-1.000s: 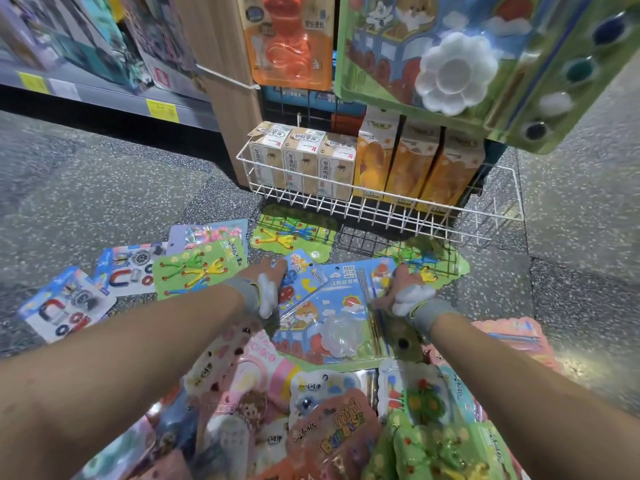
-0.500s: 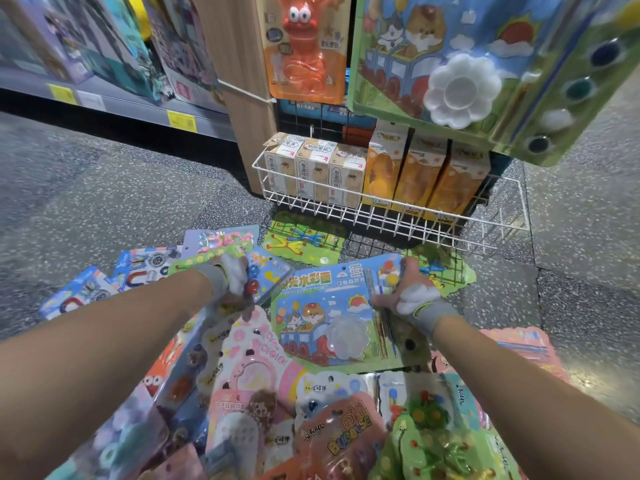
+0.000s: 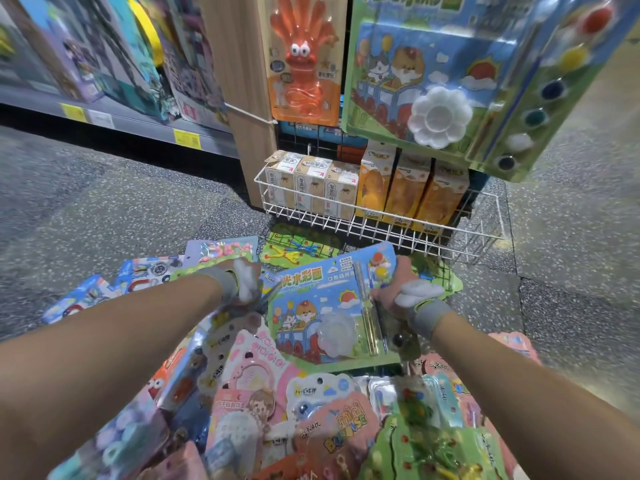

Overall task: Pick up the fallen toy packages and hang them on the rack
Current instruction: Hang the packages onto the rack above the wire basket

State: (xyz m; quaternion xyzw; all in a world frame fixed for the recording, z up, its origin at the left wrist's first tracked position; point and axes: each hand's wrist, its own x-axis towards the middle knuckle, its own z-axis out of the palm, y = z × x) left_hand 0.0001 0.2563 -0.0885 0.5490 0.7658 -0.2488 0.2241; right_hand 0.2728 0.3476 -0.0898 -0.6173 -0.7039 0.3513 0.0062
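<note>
A watercolour paint set package (image 3: 322, 306), blue and green with a white flower palette, is tilted up off the pile of fallen toy packages (image 3: 277, 410). My right hand (image 3: 398, 292) grips its right edge. My left hand (image 3: 246, 282) grips the top of a stack of other packages (image 3: 214, 341) on the left; its fingers are hidden behind the cards. An identical paint set (image 3: 433, 81) hangs on the rack above, beside an orange sticky-hand toy package (image 3: 301, 64).
A white wire basket (image 3: 381, 230) with small cartons stands at the rack's foot. A wooden post (image 3: 239, 98) rises left of it. More packages (image 3: 145, 271) lie on the speckled floor at left. A store shelf (image 3: 104, 81) runs along the far left.
The paint set has been lifted and tilted up in my right hand. My left hand has pulled a stack of packages up from the pile, and the view has risen toward the rack.
</note>
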